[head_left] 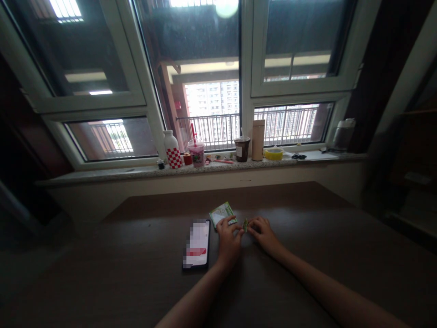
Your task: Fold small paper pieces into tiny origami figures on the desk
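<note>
Above the dark table, a small green piece [245,225], perhaps foil or paper, is held between my two hands; its exact kind is too small to tell. My right hand [265,236] pinches it from the right with thumb and forefinger. From the other side, the thumb and a fingertip of my left hand [229,241] close on its left edge. Partly under my left fingers lies a flat green-and-white packet [221,212]. A phone [198,246] with a lit, partly blurred screen rests just left of my left wrist.
Beyond the brown table [136,264] runs a stone windowsill [143,172]. On it stand a red-checked bottle [173,152], a pink drink cup [197,154], a dark drink cup [242,150], a tan flask [258,140], yellow tape [274,154] and black-handled scissors [299,156].
</note>
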Action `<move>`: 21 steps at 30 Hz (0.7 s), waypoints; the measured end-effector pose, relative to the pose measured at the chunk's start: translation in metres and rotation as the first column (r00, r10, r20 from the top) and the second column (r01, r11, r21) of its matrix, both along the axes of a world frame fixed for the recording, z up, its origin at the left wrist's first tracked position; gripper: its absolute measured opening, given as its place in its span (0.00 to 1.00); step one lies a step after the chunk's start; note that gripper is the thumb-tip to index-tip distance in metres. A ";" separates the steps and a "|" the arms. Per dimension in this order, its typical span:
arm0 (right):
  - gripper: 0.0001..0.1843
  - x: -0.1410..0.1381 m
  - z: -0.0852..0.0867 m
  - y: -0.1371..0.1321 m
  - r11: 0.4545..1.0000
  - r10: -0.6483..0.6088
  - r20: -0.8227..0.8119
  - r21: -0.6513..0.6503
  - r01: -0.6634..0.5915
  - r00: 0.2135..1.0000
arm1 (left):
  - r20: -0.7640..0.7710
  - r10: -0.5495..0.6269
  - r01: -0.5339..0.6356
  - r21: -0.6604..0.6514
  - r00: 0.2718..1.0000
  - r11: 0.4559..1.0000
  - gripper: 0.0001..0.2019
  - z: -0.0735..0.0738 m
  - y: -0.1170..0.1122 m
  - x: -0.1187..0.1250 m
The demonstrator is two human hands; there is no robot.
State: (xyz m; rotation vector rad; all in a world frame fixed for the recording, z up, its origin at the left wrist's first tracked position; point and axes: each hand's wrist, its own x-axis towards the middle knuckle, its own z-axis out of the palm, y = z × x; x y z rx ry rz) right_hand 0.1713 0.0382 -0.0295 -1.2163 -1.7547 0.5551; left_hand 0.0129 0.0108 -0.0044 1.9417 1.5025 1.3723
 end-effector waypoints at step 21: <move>0.13 0.003 0.003 -0.001 1.000 0.003 -0.106 0.023 0.000 0.994 | 0.027 0.070 -0.070 -0.034 0.997 0.997 0.04 0.001 -0.002 -0.002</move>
